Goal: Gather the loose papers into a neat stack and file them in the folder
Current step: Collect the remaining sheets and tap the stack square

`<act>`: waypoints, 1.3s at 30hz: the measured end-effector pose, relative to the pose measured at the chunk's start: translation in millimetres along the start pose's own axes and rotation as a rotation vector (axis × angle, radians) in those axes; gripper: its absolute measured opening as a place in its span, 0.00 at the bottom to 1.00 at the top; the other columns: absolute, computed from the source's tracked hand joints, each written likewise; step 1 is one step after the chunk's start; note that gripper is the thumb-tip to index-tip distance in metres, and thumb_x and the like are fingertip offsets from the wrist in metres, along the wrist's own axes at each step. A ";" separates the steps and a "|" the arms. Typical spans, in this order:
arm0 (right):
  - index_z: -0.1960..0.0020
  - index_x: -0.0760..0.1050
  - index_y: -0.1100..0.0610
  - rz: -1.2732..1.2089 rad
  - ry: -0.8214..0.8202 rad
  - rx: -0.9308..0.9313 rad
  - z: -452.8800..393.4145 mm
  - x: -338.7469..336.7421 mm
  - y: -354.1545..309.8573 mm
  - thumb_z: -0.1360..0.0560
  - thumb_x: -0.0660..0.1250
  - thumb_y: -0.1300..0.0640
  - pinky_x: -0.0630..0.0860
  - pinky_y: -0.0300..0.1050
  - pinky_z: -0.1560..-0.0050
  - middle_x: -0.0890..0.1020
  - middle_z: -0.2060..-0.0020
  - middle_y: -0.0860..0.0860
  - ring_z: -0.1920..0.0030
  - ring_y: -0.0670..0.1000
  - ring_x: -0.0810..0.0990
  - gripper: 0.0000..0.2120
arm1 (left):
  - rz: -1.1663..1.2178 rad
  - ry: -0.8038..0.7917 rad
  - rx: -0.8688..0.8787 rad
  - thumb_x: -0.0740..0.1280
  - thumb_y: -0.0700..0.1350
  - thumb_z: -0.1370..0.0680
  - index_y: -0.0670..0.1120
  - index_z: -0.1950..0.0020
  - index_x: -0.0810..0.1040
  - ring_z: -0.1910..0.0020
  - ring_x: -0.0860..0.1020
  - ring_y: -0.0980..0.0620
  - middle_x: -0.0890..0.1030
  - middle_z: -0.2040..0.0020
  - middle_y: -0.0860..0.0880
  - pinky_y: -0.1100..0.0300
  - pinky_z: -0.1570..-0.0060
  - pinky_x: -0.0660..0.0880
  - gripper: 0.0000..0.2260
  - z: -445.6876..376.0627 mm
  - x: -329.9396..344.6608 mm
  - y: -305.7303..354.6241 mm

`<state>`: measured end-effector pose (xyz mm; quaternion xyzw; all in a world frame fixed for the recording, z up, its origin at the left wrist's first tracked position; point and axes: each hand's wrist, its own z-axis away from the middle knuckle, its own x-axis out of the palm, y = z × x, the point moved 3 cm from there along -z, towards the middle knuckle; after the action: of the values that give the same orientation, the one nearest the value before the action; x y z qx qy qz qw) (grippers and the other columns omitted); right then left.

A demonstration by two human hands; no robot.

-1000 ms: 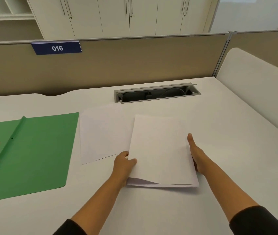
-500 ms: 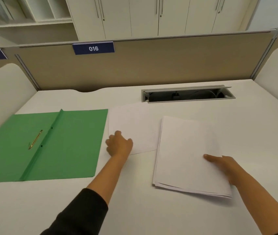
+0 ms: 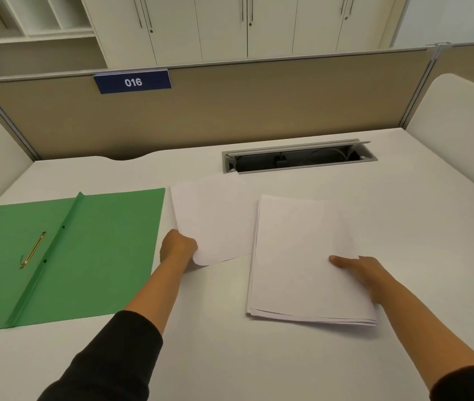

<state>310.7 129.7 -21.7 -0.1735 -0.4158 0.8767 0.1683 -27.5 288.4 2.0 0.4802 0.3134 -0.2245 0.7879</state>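
The white desk carries everything. The green folder lies open and flat at its left, nothing in it but the brass fastener left of its spine. Just right of the folder a loose sheet has its near corner curled up, pinched in the left hand. Further right of the folder sits the paper stack, its left edge over the sheet, with the right hand open and flat on top.

One green folder lies open at the desk's left edge. One loose sheet and one stack lie mid-desk. Two hands: left, right. One cable slot near the back edge.
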 end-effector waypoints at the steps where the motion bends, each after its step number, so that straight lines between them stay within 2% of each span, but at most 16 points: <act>1: 0.45 0.76 0.66 0.002 0.000 -0.001 -0.5 0.0 0.4 0.35 0.76 0.56 0.80 0.54 0.54 0.83 0.51 0.63 0.52 0.63 0.83 0.23 | -0.005 0.017 0.012 0.62 0.36 0.27 0.37 0.38 0.72 0.47 0.77 0.39 0.78 0.41 0.40 0.55 0.54 0.73 0.17 0.5 -2.2 0.2; 5: 0.45 0.76 0.66 0.007 -0.003 0.005 -1.2 -0.5 0.5 0.35 0.76 0.56 0.79 0.53 0.55 0.83 0.51 0.63 0.52 0.63 0.83 0.23 | -0.034 0.266 0.241 0.56 0.34 0.23 0.36 0.38 0.73 0.43 0.76 0.37 0.77 0.39 0.38 0.57 0.55 0.66 0.15 26.8 -25.2 25.9; 8: 0.45 0.76 0.66 0.012 0.001 0.021 -2.8 -1.0 0.9 0.36 0.77 0.56 0.79 0.57 0.51 0.83 0.51 0.63 0.52 0.63 0.83 0.24 | 0.087 0.479 0.500 0.56 0.35 0.22 0.35 0.45 0.76 0.53 0.77 0.37 0.81 0.49 0.35 0.59 0.60 0.63 0.12 60.2 -46.4 57.3; 11: 0.46 0.76 0.65 0.035 0.002 0.026 -2.8 -1.0 0.4 0.36 0.77 0.56 0.80 0.53 0.55 0.83 0.53 0.62 0.55 0.61 0.83 0.23 | 0.319 0.551 0.682 0.56 0.34 0.23 0.35 0.46 0.76 0.62 0.72 0.43 0.79 0.57 0.39 0.66 0.68 0.61 0.11 91.1 -55.7 78.7; 14: 0.47 0.76 0.64 0.066 -0.001 0.019 -2.0 -0.8 0.0 0.34 0.76 0.54 0.79 0.50 0.59 0.83 0.56 0.60 0.57 0.60 0.83 0.21 | 0.571 0.353 0.669 0.58 0.34 0.24 0.36 0.50 0.78 0.66 0.71 0.52 0.76 0.61 0.48 0.73 0.72 0.65 0.10 108.3 -42.3 91.7; 17: 0.44 0.75 0.66 0.056 0.007 -0.003 -3.7 -2.2 -1.2 0.28 0.69 0.47 0.77 0.50 0.55 0.81 0.55 0.59 0.57 0.59 0.80 0.23 | 0.578 0.062 0.526 0.59 0.32 0.25 0.40 0.65 0.74 0.72 0.66 0.56 0.72 0.70 0.50 0.74 0.76 0.62 0.10 107.8 -1.0 82.6; 18: 0.43 0.74 0.65 0.045 0.009 -0.006 -5.0 -2.7 -1.9 0.26 0.64 0.43 0.76 0.51 0.53 0.80 0.53 0.58 0.55 0.59 0.79 0.25 | 0.527 -0.018 0.477 0.59 0.32 0.26 0.40 0.64 0.75 0.71 0.68 0.54 0.76 0.68 0.46 0.71 0.73 0.65 0.10 107.3 15.1 74.2; 20: 0.42 0.72 0.59 -0.001 0.011 0.015 -5.2 -4.1 -3.2 0.25 0.54 0.35 0.75 0.52 0.48 0.78 0.49 0.57 0.50 0.59 0.78 0.29 | 0.428 -0.134 0.392 0.60 0.33 0.26 0.36 0.53 0.79 0.63 0.73 0.50 0.81 0.56 0.39 0.65 0.64 0.68 0.09 108.0 43.6 54.3; 22: 0.41 0.72 0.56 -0.041 0.017 0.030 -5.5 -5.0 -3.9 0.27 0.47 0.31 0.75 0.52 0.49 0.79 0.49 0.57 0.47 0.60 0.77 0.33 | 0.345 -0.209 0.335 0.59 0.34 0.25 0.36 0.48 0.79 0.58 0.75 0.49 0.81 0.52 0.40 0.63 0.59 0.69 0.11 108.5 62.6 35.1; 24: 0.37 0.72 0.59 -0.054 -0.009 0.038 -6.7 -3.7 -4.1 0.29 0.45 0.28 0.76 0.50 0.53 0.80 0.45 0.59 0.45 0.62 0.78 0.40 | 0.270 -0.247 0.311 0.58 0.36 0.24 0.38 0.45 0.77 0.55 0.76 0.48 0.80 0.51 0.44 0.63 0.56 0.70 0.12 108.4 72.3 20.6; 28: 0.33 0.70 0.57 -0.071 -0.024 0.040 -8.0 -5.3 -2.9 0.33 0.51 0.25 0.76 0.54 0.48 0.78 0.40 0.59 0.42 0.61 0.78 0.43 | 0.186 -0.259 0.311 0.58 0.37 0.23 0.39 0.42 0.76 0.50 0.77 0.47 0.79 0.49 0.46 0.61 0.51 0.72 0.13 111.5 80.1 10.0; 31: 0.35 0.71 0.56 0.019 -0.038 0.021 -4.7 -5.3 -1.9 0.37 0.66 0.29 0.73 0.56 0.39 0.79 0.42 0.57 0.42 0.60 0.78 0.40 | 0.188 -0.252 0.318 0.58 0.37 0.23 0.40 0.38 0.73 0.49 0.75 0.50 0.78 0.42 0.45 0.63 0.50 0.70 0.15 118.4 79.4 11.5; 33: 0.40 0.76 0.61 0.042 -0.054 0.009 -1.9 -3.7 -0.6 0.36 0.73 0.40 0.77 0.52 0.47 0.82 0.47 0.59 0.49 0.59 0.81 0.32 | 0.190 -0.267 0.321 0.58 0.37 0.23 0.41 0.35 0.70 0.48 0.74 0.50 0.77 0.39 0.45 0.64 0.50 0.69 0.16 123.1 80.1 12.4; 35: 0.44 0.78 0.65 0.042 -0.050 -0.013 0.6 -2.4 0.7 0.34 0.75 0.51 0.78 0.49 0.57 0.83 0.50 0.61 0.55 0.60 0.83 0.25 | 0.151 -0.287 0.317 0.59 0.38 0.23 0.42 0.33 0.67 0.42 0.75 0.47 0.76 0.37 0.45 0.62 0.47 0.71 0.18 125.3 82.2 12.8; 36: 0.44 0.77 0.66 0.034 -0.047 -0.024 0.3 -2.1 1.6 0.34 0.75 0.54 0.78 0.49 0.59 0.83 0.50 0.62 0.55 0.61 0.83 0.23 | 0.109 -0.301 0.316 0.59 0.39 0.23 0.42 0.32 0.66 0.40 0.75 0.46 0.76 0.37 0.45 0.61 0.45 0.71 0.19 126.6 83.4 13.3; 39: 0.44 0.77 0.65 0.027 -0.021 -0.086 -2.0 -0.5 5.3 0.33 0.75 0.56 0.80 0.55 0.53 0.83 0.50 0.62 0.52 0.62 0.82 0.21 | -0.164 -0.326 0.361 0.60 0.44 0.23 0.43 0.34 0.67 0.41 0.75 0.46 0.76 0.38 0.45 0.60 0.48 0.71 0.18 131.2 82.3 16.0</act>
<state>311.2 127.7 -26.9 -0.1770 -0.4524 0.8621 0.1445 77.4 173.3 -1.6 0.5436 0.1750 -0.4143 0.7087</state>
